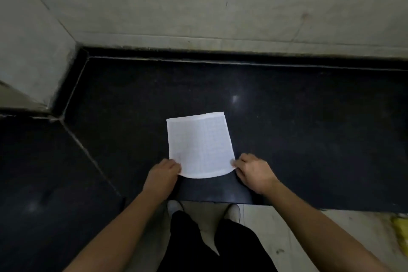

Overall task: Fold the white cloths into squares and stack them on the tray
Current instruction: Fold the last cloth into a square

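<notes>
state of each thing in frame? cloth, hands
white cloth: spread on the black countertop, near edge slightly lifted
left hand: fingers pinch the cloth's near left corner
right hand: fingers pinch the cloth's near right corner

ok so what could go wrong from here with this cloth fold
The left hand and right hand each pinch only a near corner of the white cloth, and the near edge bows between them, so the fold may land crooked rather than square. The cloth also lies slightly skewed, close to the front edge of the black counter. If a pinch slips, it could slide off toward the floor.
</notes>
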